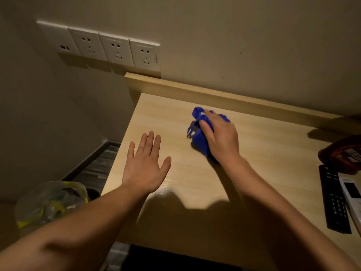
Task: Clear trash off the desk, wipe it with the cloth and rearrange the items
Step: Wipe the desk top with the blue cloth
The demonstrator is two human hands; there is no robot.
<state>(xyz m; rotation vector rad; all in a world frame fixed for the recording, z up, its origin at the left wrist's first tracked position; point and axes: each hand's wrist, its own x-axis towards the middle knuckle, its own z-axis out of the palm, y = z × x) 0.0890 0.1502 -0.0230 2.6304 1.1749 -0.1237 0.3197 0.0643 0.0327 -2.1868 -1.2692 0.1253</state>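
The crumpled bright blue cloth point(199, 139) lies bunched on the pale wood-grain desk point(263, 153), nearer the back edge than the front and somewhat left of the middle. The right hand point(220, 137) covers it from above, with the thumb dug into its near side and the fingers curled over the top, gripping it against the surface. The left hand point(145, 165) is flat and open with its fingers spread, close to the desk's left edge; whether it touches the wood cannot be told. At the right edge a long black remote control point(335, 200) lies just beside a white remote control point(351, 194), with a dark red lettered item point(343, 153) behind them. Off the left edge, down on the floor, stands a bin lined with a clear and yellow plastic bag point(50, 202). A row of white wall sockets point(109, 48) sits above the back left corner.
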